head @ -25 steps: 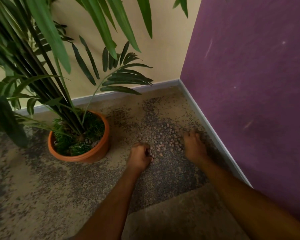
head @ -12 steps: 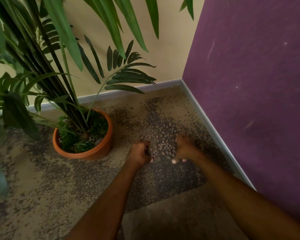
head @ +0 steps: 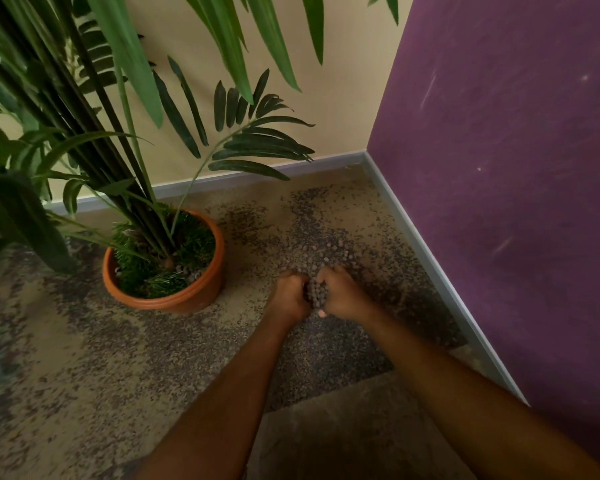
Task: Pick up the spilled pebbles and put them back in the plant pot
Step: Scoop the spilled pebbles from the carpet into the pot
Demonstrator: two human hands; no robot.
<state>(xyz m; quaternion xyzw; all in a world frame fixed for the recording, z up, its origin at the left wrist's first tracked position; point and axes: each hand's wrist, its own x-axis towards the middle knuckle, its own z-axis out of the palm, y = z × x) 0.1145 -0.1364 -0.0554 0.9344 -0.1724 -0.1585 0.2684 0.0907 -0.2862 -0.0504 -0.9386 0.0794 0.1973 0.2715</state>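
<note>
Near the floor's far right corner: both hands worked, cupped together.
Left hand (head: 289, 297): curled, pressed against the pebbles (head: 316, 293).
Right hand (head: 342, 295): curled, cupping the same heap from its other side.
Loose pebbles: more lay just beyond, on the floor (head: 118, 358).
Plant pot (head: 191, 292): stood upright, left of the hands.

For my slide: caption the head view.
Both hands cup spilled pebbles on carpet beside a terracotta plant pot.
</note>
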